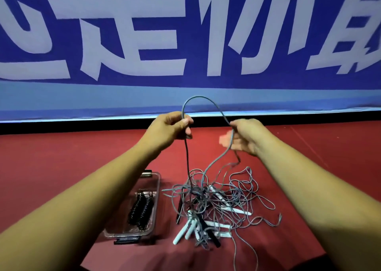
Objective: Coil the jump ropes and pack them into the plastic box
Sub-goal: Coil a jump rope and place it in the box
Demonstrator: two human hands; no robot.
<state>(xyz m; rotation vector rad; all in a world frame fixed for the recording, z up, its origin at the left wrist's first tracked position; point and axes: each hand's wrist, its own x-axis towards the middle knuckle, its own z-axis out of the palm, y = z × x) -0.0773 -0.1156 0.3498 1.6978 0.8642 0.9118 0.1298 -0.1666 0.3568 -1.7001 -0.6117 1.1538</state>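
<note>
Left hand pinches a grey rope, which arcs over to the blurred right hand; its grip cannot be told. Both ends drop into the pile of ropes on the red floor. Plastic box, just left of the pile, holds two black coils.

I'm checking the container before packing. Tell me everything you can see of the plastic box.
The plastic box is clear, rectangular and open-topped, with a dark latch at each short end. It lies flat on the red floor, left of the tangled ropes. Two black coils lie inside. Neither the left hand nor the right hand touches it; the left forearm hides part of its left side.
</note>
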